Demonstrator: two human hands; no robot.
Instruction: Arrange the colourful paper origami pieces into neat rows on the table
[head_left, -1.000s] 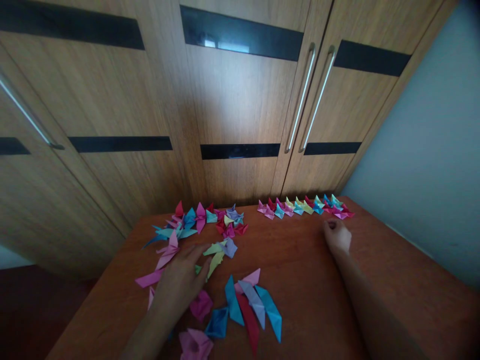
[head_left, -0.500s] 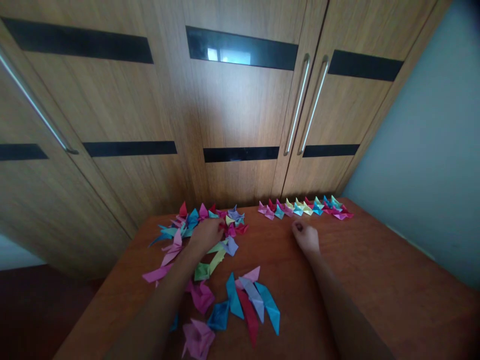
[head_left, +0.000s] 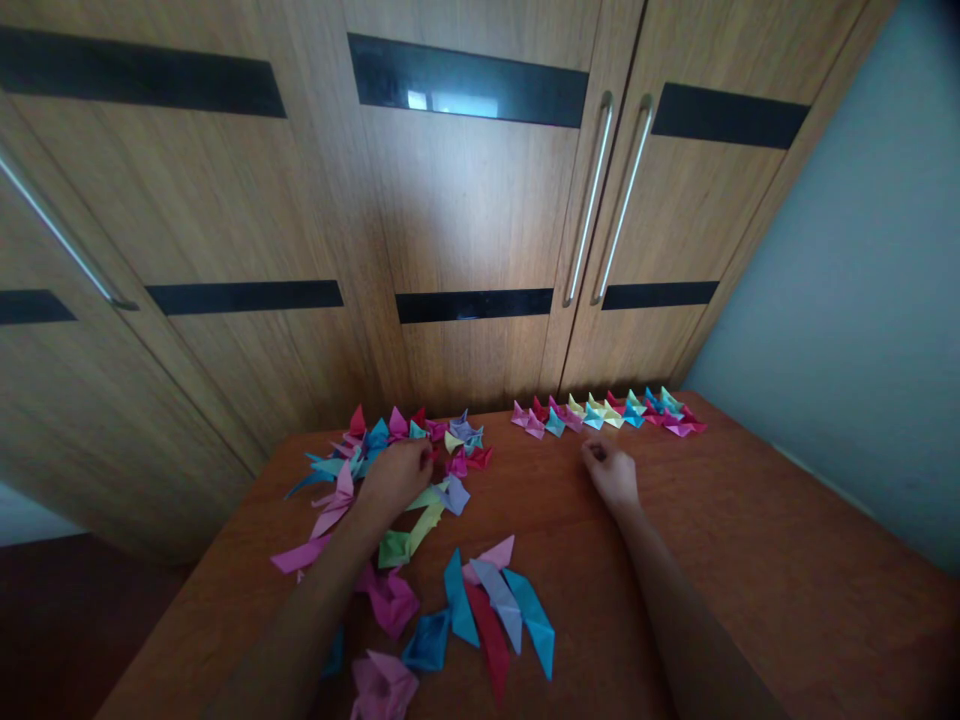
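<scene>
My left hand [head_left: 399,472] reaches into a cluster of folded paper pieces at the table's back left. Its fingers are bent together, and whatever they may hold is hidden. Around it stand a blue origami piece [head_left: 376,436], a small yellow one [head_left: 453,442] and a red one [head_left: 480,458]. My right hand [head_left: 613,478] rests curled on the table, with nothing visible in its fingers. Just beyond it runs a double row of small origami boats [head_left: 592,413] in pink, yellow, blue and red along the back edge.
Long folded strips, among them a blue one [head_left: 531,622] and a red one [head_left: 489,638], lie front centre. A magenta piece [head_left: 394,602] and a pink piece [head_left: 382,685] sit nearer. Behind the brown table [head_left: 742,560] stands a wooden wardrobe [head_left: 480,220]; a wall [head_left: 847,330] is at right.
My left hand has shifted slightly left within the cluster, its fingers still bent. The right hand stays in place by the boats. The whole view has moved a little.
</scene>
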